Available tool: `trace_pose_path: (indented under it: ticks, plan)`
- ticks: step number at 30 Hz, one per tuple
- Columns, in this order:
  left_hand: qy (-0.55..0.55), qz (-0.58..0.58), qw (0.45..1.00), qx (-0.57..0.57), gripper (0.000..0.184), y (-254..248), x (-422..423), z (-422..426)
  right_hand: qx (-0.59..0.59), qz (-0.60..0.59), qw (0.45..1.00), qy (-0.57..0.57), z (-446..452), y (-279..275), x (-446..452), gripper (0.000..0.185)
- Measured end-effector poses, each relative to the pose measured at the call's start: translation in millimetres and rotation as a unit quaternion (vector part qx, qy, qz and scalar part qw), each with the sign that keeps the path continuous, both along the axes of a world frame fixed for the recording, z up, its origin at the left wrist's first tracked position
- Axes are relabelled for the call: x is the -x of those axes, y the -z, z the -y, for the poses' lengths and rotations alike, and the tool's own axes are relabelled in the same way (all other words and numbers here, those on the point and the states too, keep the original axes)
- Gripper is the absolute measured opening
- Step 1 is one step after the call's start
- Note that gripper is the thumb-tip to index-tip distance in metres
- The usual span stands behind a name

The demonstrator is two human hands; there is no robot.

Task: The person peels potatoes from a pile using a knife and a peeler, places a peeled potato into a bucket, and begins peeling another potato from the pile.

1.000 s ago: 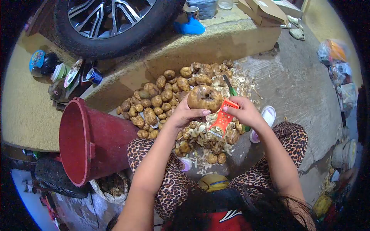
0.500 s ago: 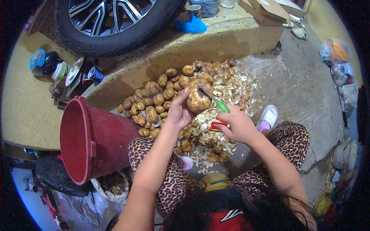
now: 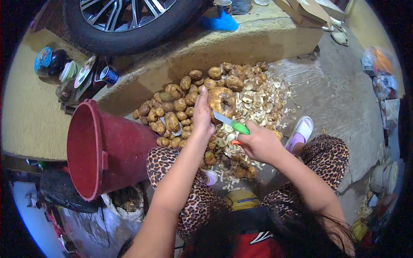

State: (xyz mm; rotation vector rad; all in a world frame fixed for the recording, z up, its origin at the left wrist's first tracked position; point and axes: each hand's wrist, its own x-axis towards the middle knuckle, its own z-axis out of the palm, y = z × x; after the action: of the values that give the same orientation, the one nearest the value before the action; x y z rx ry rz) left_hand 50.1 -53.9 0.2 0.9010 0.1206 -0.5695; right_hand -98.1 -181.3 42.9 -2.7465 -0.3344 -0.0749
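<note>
In my left hand [image 3: 203, 115] is a large brown potato [image 3: 220, 99] with a dark hollow in its face, held with the palm against its left side. My right hand [image 3: 260, 143] grips a knife [image 3: 239, 127] with a green handle; its pale blade lies just below the potato, pointing up and left. A small red-orange object [image 3: 235, 142] sticks out from under the fingers of that same hand, its kind unclear. Beneath both hands lie a pile of brown potatoes [image 3: 173, 122] and a spread of pale peelings [image 3: 262, 101].
A red bucket [image 3: 124, 148] lies tipped at left, its mouth facing left. Behind the pile runs a concrete step [image 3: 258, 45], with a car wheel [image 3: 133, 41] and a blue cup [image 3: 109, 75] on it. Bagged items [image 3: 384, 81] line the right wall.
The knife has come out of the potato's dark hollow and down to its lower edge. My left hand has turned more upright, and the potato has rotated slightly.
</note>
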Motion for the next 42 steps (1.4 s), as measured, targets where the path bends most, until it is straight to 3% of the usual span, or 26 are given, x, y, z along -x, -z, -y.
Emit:
trace_pose_path:
  ticks: [13, 16, 19, 23, 27, 30, 36, 42]
  plan:
    - [-0.064, 0.071, 0.995, -0.026, 0.038, 0.7, 3.9, 2.6, -0.025, -0.022, 0.999, 0.017, -2.4, 4.4, -6.4, 0.010]
    - [-0.146, 0.119, 0.977, -0.104, 0.038, -1.5, 9.1, 3.6, -0.035, -0.010, 0.999, 0.016, -2.6, 11.4, -8.8, 0.009]
    - [-0.099, 0.103, 0.985, -0.093, 0.036, -4.3, 4.4, -2.1, -0.047, 0.010, 0.999, 0.012, -3.8, 18.5, -12.4, 0.009]
    - [-0.001, -0.039, 0.999, 0.009, 0.028, -31.1, 8.4, -1.1, -0.026, -0.009, 1.000, 0.012, -2.9, 18.1, -16.7, 0.009]
    - [-0.176, 0.105, 0.975, -0.086, 0.024, -0.4, 2.9, 6.1, -0.077, -0.002, 0.996, 0.039, -6.4, 24.1, -16.5, 0.010]
    - [-0.154, 0.127, 0.976, -0.087, 0.024, 0.6, 1.0, 6.1, -0.085, -0.009, 0.995, 0.048, -9.9, 23.3, -17.0, 0.012]
    - [0.028, -0.034, 0.999, 0.003, 0.029, -12.7, -3.7, 2.1, -0.027, -0.006, 0.997, 0.072, 0.3, 22.8, -20.9, 0.008]
    - [-0.171, 0.184, 0.959, -0.133, 0.024, -3.8, -2.2, 9.5, -0.086, -0.020, 0.994, 0.059, -4.9, 25.7, -22.7, 0.017]
